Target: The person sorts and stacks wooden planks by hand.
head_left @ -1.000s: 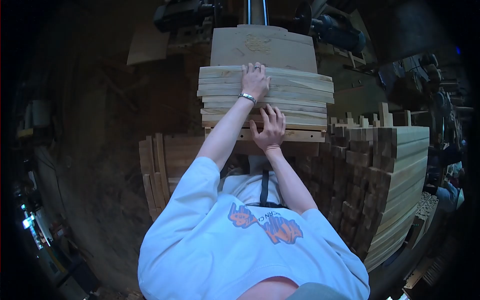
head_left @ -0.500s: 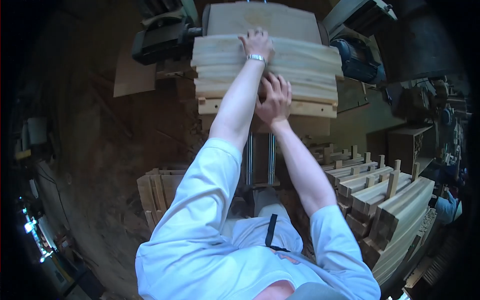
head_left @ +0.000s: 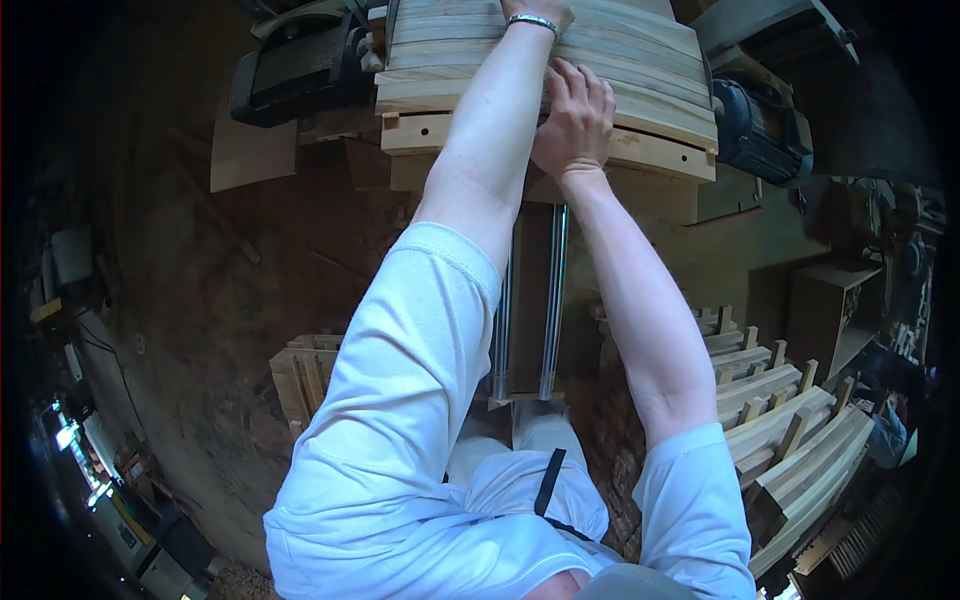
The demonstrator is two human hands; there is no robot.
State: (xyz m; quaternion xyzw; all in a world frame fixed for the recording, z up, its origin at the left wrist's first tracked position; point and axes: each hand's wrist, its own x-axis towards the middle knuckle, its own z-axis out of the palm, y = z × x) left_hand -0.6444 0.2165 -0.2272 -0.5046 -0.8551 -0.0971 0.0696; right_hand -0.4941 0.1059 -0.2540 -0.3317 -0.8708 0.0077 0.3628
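Observation:
Wooden strips (head_left: 440, 62) lie side by side across a machine bed at the top. My left hand (head_left: 545, 11), with a metal watch at the wrist, reaches over their far part; the frame's top edge cuts off its fingers. Nearer to me, my right hand (head_left: 578, 118) rests with fingers spread on the near strips, by a wooden bar (head_left: 640, 150) with holes in it. The bar runs along the front of the strips.
Motors stand left (head_left: 295, 75) and right (head_left: 765, 130) of the bed. Twin metal rails (head_left: 553, 300) run from it towards my legs. Stacked timber (head_left: 800, 440) stands at the right, with a smaller stack (head_left: 300, 385) at the left.
The strips, the front bar and both hands are higher in the view. My left hand now reaches the top edge, and its fingers have left the frame.

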